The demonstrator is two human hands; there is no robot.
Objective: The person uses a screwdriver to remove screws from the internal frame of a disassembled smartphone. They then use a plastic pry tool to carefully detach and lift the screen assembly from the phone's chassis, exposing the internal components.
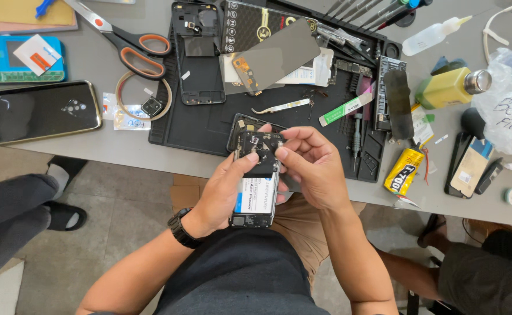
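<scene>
1. My left hand (224, 192) grips the opened phone (256, 195) at the table edge (122, 154).
2. My right hand (311, 169) pinches its black cover piece (260, 153).
3. Beyond lie a black mat (209, 125), tweezers (280, 107) and a yellow glue tube (403, 170).

White and blue label (255, 195) on the battery of the opened phone (256, 181), gripped between left hand (224, 189) and right hand (311, 169). Dark rectangular screen panel (279, 55) lies tilted on the black mat, over a black and gold package (247, 26). Phone with dark glossy face (37, 111) at table's left. Small white card with red-orange patch (37, 53) on blue device. Yellow tube with black label (404, 170) at right. Clear plastic bag (509, 108), handwriting on it. Green-white strip label (343, 109), possibly a tool.
</scene>
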